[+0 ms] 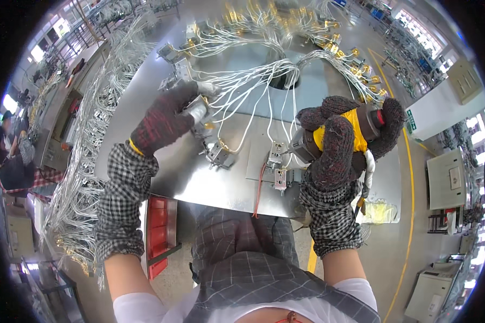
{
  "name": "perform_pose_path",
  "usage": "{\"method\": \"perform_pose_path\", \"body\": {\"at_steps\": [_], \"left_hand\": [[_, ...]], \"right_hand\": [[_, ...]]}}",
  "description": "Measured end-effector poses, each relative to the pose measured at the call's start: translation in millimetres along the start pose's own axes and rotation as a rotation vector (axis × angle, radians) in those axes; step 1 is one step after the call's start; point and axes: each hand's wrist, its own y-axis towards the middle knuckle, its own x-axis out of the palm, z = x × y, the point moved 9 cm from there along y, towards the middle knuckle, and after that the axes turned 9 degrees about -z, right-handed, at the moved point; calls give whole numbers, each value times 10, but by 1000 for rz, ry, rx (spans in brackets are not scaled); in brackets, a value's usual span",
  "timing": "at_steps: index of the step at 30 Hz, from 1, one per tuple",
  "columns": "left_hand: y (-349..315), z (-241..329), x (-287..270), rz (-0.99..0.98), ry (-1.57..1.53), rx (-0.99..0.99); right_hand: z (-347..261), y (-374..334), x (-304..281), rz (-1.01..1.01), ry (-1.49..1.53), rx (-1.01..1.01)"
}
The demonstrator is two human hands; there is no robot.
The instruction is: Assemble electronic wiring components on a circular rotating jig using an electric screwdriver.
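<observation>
My right hand (345, 137), in a dark knit glove, has its grip clenched round a yellow-and-grey power screwdriver (337, 137). The tool lies tilted, its tip pointing left toward a small grey socket unit (275, 153) on the metal table (199, 183) — I cannot tell whether tip and unit touch. A second socket unit (280, 178) sits just below it, near the table's front edge, with a red wire (260, 188) running down past it.

My left hand (164, 121) is further left — grip closed on a white-and-grey wired part (198, 110). Just beside it, toward me, lies another grey connector block (220, 154).

White wires (253, 86) fan across the table from a dark round hole (283, 78). More wire bundles (78, 177) hang off the left edge. Red bin (157, 226) below the table.
</observation>
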Motion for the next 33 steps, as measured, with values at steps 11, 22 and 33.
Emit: {"method": "perform_pose_path", "body": {"at_steps": [11,22,33], "left_hand": [[-142,281,757,-10,167,-147],[-81,201,948,45,0,180],[78,557,1282,230,473,484]], "right_hand": [[18,-7,-87,20,4,-53],[83,-22,-23,54,148,76],[-273,224,-385,153,-94,-86]]}}
